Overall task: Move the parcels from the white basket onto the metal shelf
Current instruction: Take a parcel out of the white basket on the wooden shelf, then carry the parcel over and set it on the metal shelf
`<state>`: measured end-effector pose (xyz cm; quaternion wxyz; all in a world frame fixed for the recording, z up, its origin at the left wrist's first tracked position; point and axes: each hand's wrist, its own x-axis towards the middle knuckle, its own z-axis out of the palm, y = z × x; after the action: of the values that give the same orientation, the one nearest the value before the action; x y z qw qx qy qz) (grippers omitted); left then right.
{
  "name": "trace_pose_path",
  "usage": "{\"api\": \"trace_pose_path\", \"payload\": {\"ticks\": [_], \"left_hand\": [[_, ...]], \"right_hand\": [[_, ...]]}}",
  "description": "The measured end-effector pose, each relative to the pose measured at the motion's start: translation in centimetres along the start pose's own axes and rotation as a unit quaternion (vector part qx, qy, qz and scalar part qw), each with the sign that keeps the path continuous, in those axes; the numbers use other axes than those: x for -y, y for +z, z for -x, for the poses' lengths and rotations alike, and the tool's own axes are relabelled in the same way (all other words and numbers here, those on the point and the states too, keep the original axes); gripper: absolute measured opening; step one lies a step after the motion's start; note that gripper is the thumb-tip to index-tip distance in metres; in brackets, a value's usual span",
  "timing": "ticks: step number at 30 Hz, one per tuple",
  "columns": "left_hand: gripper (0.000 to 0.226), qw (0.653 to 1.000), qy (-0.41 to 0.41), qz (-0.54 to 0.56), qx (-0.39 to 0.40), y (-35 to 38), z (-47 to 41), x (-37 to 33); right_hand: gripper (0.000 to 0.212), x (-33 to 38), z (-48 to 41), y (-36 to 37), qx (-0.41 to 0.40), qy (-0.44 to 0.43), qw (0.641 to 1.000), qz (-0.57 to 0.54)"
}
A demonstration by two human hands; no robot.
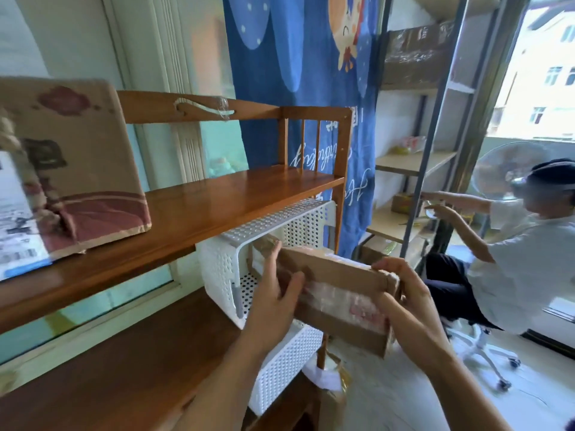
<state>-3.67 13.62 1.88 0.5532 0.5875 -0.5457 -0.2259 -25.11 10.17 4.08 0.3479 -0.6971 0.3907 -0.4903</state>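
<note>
1. Starting left of the white basket [217, 262]: a big printed carton [71, 169] is sitting on the wooden shelf [217, 200] just above the basket, and nobody is touching it.
2. The basket itself is lying on its side under that wooden shelf, mouth facing out, with more wrapped goods showing dimly inside (too blurred to count).
3. At the basket's mouth the left hand [273, 303] is pressing flat against the near end of the cardboard parcel [339, 293], fingers spread and curled over its top edge.
4. The parcel is hanging in the air just right of the basket, half out of the opening; it is looking stiff, boxy and fairly light, though the glossy tape band could be slippery, so the bare cardboard ends are the safer hold.
5. The right hand [407, 303] is clamping the far end, thumb on top.
6. Well right of the basket, the metal shelf [435, 157] is waiting, with a seated person [510, 253] reaching into it.
</note>
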Motion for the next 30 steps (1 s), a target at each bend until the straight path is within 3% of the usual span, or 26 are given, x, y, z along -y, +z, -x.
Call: {"api": "trace_pose_path", "payload": {"ticks": [7, 10, 18, 22, 25, 28, 30], "left_hand": [[0.041, 0.981, 0.003, -0.038, -0.190, -13.7, 16.7, -4.4], [0.042, 0.964, -0.020, -0.061, -0.259, -19.1, 23.6, -5.4], [0.054, 0.879, -0.008, -0.101, -0.466, -32.5, 40.6, -10.3], [0.052, 0.825, 0.009, -0.152, -0.544, -36.3, 47.0, -11.9], [0.041, 0.813, 0.016, -0.148, -0.563, -37.4, 49.4, -12.8], [0.025, 0.804, 0.037, -0.063, -0.591, -38.2, 50.5, -13.7], [0.028, 0.791, 0.039, -0.014, -0.610, -38.7, 50.9, -13.8]], "right_hand": [[0.031, 9.0, 11.4, 8.4, -0.028, 0.011, 0.978, -0.209], [0.022, 12.4, 16.2, 12.9, -0.014, 0.010, 0.974, -0.225], [0.011, 25.1, 27.4, 24.0, 0.162, -0.037, 0.931, -0.326], [0.020, 28.7, 31.7, 27.5, 0.242, -0.062, 0.908, -0.335], [0.031, 29.9, 32.9, 28.6, 0.264, -0.085, 0.912, -0.301], [0.034, 30.3, 32.8, 28.9, 0.254, -0.169, 0.927, -0.218], [0.043, 30.3, 33.2, 28.9, 0.286, -0.182, 0.909, -0.243]]}}
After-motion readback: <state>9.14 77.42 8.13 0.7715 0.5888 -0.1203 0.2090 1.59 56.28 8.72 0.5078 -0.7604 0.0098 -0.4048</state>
